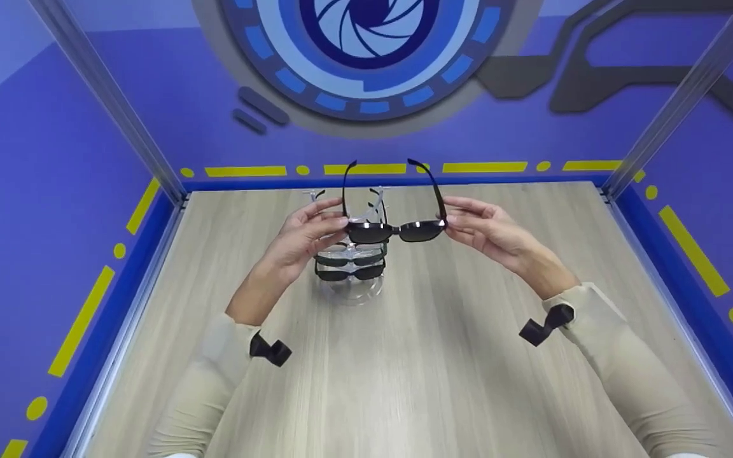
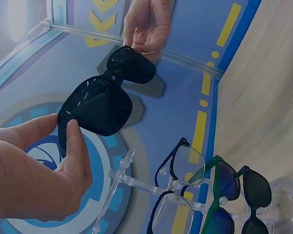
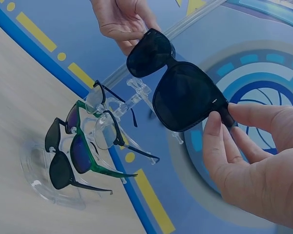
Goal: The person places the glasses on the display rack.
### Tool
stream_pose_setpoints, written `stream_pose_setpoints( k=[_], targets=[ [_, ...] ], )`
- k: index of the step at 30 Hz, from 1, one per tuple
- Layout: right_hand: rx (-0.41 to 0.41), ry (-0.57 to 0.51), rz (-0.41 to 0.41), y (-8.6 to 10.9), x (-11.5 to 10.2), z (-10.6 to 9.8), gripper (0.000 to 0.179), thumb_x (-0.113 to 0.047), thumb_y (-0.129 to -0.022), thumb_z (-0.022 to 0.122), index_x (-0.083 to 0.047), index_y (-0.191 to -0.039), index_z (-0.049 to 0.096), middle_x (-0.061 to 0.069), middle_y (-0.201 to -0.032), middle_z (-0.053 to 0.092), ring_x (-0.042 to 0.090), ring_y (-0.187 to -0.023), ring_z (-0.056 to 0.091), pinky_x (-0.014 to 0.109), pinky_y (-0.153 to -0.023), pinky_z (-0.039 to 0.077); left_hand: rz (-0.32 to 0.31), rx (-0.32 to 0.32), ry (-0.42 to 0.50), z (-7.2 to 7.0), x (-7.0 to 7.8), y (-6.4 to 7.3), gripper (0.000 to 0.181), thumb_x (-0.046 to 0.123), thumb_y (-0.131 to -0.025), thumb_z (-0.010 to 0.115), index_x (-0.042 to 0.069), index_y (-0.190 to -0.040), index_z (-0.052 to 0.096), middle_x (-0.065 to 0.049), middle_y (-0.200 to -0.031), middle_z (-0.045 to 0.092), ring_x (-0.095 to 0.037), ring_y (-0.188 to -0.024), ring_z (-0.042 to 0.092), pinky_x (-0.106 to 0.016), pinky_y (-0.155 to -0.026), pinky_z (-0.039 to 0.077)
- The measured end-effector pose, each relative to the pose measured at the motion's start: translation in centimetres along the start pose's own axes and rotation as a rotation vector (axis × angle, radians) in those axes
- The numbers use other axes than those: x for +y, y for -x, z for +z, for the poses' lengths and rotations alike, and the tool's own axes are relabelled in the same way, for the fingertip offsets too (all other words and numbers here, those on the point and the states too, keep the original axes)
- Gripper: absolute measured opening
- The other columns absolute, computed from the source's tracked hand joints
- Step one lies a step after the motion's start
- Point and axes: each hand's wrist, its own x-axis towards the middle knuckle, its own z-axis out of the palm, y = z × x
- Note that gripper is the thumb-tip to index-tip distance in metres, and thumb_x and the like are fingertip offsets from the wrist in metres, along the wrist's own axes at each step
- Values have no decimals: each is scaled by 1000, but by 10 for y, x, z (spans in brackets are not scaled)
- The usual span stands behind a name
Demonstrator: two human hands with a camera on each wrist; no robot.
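Note:
Black sunglasses (image 1: 422, 231) are held up in the air between both hands, lenses toward me and temples spread open to the back. My left hand (image 1: 303, 235) pinches the left hinge corner between thumb and fingers. At the opposite corner my right hand (image 1: 490, 232) pinches the frame the same way. Just behind and below, a clear display stand (image 3: 132, 97) carries several glasses. In the left wrist view these are clear-lens glasses (image 2: 173, 168), green-framed sunglasses (image 2: 216, 195) and, lowest, dark sunglasses (image 2: 257, 187). The stand's top arms hold no glasses.
The stand's round clear base (image 1: 357, 298) rests on the wood-grain table (image 1: 392, 381). Blue-purple panels (image 1: 150, 76) with yellow marks wall in the back and sides, joined by metal corner posts (image 1: 691, 95). A black wrist mount (image 1: 271, 350) sits on each sleeve.

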Motion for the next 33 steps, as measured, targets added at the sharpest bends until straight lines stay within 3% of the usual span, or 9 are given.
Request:
stream_pose_setpoints(
  k=[14, 23, 33],
  targets=[
    [-14, -19, 5, -13, 4, 13, 31, 9, -97, 60, -9, -121, 67, 5, -102, 73, 16, -92, 72, 28, -90, 60, -1, 31, -16, -16, 6, 0, 54, -5, -95, 64, 0, -147, 48, 0, -99, 67, -8, -82, 70, -21, -83, 61],
    [-5, -18, 32, -28, 10, 23, 47, 7, -98, 59, 0, -143, 47, 6, -107, 73, 16, -91, 73, 26, -89, 60, 11, 27, 2, -34, 8, -6, 52, -5, -95, 64, 1, -145, 50, 1, -95, 70, -9, -81, 71, -22, -84, 61],
    [-20, -44, 56, -41, 17, 32, 46, 7, -98, 58, 0, -143, 47, 7, -102, 75, 16, -89, 73, 27, -88, 60, 14, 57, 2, -49, 6, -5, 51, -3, -98, 62, 0, -147, 48, 1, -94, 72, -8, -82, 71, -23, -86, 60]
  ],
)
